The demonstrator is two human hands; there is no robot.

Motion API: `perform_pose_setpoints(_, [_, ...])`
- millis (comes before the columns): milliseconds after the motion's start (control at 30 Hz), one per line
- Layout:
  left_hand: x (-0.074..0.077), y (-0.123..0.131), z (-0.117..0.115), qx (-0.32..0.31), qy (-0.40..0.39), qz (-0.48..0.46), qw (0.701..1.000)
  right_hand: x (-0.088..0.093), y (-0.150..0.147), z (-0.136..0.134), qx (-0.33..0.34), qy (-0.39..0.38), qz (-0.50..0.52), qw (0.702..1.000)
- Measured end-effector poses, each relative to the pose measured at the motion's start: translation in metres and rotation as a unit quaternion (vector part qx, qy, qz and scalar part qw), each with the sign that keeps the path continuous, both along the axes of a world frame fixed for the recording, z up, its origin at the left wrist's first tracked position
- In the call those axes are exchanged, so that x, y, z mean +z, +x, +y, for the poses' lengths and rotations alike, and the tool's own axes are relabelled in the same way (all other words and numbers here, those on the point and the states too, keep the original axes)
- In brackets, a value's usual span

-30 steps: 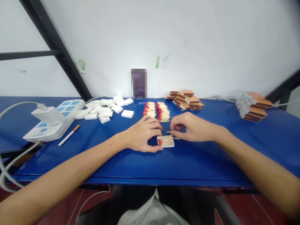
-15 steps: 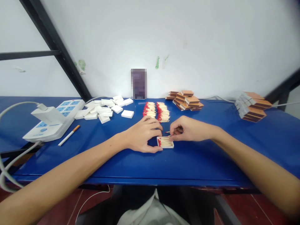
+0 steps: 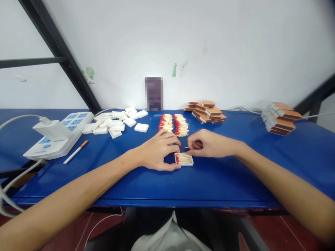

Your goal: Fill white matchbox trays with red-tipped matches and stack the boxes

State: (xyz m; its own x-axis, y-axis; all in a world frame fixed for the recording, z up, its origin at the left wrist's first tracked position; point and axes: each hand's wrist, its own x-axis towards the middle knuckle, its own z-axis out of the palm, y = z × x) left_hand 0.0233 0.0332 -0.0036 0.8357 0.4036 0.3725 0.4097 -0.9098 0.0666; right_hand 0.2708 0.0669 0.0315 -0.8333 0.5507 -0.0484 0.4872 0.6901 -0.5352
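White plastic first: a power strip (image 3: 61, 150) at the left of the blue bench (image 3: 157, 186), a cigarette (image 3: 75, 152) just right of it, then a pile of white boxes (image 3: 115, 123) farther back. The left hand (image 3: 159, 150) has its grip clamped across the left end of a small match tray (image 3: 184, 165), thumb at the near wall, fingers at the far one. Beyond it lie two heaps of red-headed matches (image 3: 181, 125). The tray's long axis runs left to right, match heads leftward, its far right corner right by the right hand (image 3: 206, 143). That grip is curled, thumb and forefinger close; I cannot tell whether it pinches anything. A loose match (image 3: 186, 147) pokes out leftward there. Brown boxes (image 3: 213, 111) stand far right. A second ago a match jutted past the tray's right end; none shows there now.
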Motion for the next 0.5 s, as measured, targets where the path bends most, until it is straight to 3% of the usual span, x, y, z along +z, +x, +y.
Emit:
perform_pose_setpoints(267, [0.002,0.0,-0.001,0.003,-0.003,0.002,1.0,0.001,0.003,0.004,-0.024,0.059,-0.023,0.998])
perform_pose_setpoints(500, [0.004,0.001,-0.002,0.009,0.02,-0.014,1.0,0.003,0.011,0.009,-0.034,0.049,-0.086,0.995])
